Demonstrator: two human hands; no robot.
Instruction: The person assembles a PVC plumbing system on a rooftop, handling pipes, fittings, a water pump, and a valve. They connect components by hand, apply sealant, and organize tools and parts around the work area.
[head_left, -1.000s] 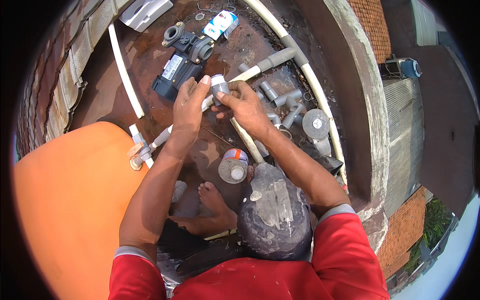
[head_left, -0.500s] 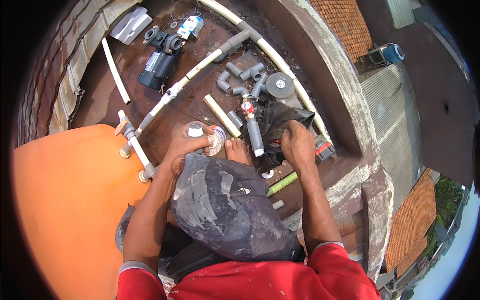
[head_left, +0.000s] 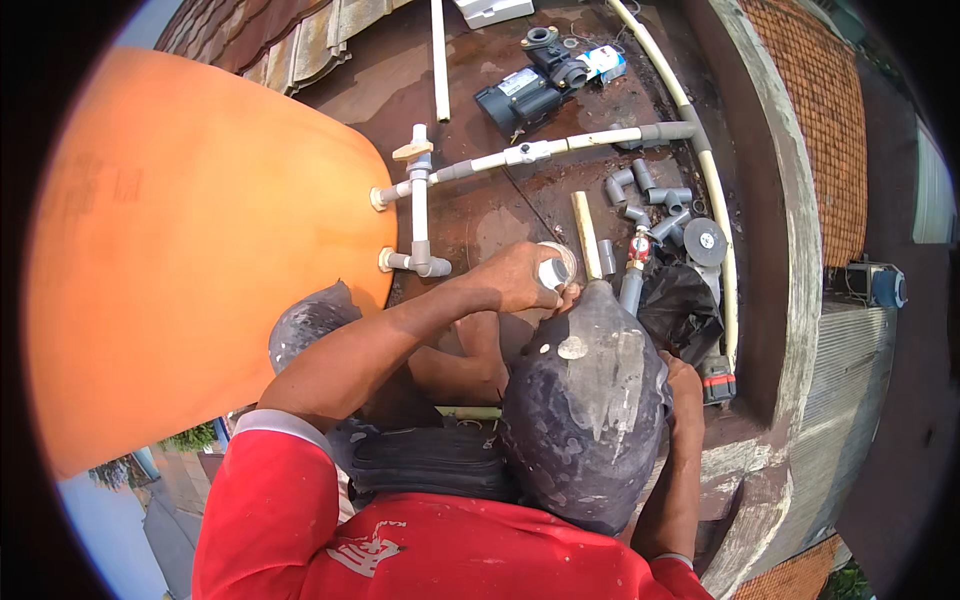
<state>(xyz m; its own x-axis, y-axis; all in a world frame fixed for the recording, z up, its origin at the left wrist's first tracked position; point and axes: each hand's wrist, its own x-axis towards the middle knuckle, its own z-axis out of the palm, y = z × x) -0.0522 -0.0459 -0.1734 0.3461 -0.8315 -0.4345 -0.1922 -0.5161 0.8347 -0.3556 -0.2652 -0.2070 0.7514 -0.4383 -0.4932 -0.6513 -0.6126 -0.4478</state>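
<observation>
My left hand [head_left: 522,277] is closed around a short white and grey pipe fitting [head_left: 553,273], in front of my bent knee. Just behind the fitting, a pale round disc [head_left: 565,253] is partly covered by the hand. My right hand [head_left: 684,382] is low on the far side of the knee, which hides its fingers. Nearest to it are a crumpled black plastic bag [head_left: 680,308] and a red and black tool part [head_left: 718,382]. A grey pipe piece [head_left: 631,290] with a red-faced brass fitting [head_left: 638,245] lies between knee and bag.
An orange tank [head_left: 220,250] fills the left, joined to white pipework with an orange-handled valve [head_left: 413,151]. A black pump [head_left: 530,95] lies at the back. Several grey elbows and tees [head_left: 670,196] and a grinding disc [head_left: 705,241] lie before the low wall [head_left: 790,200].
The view has swung left, showing more of the tank. My right hand has drawn back from the black bag to beside the knee. My left hand still holds the fitting, now tilted sideways.
</observation>
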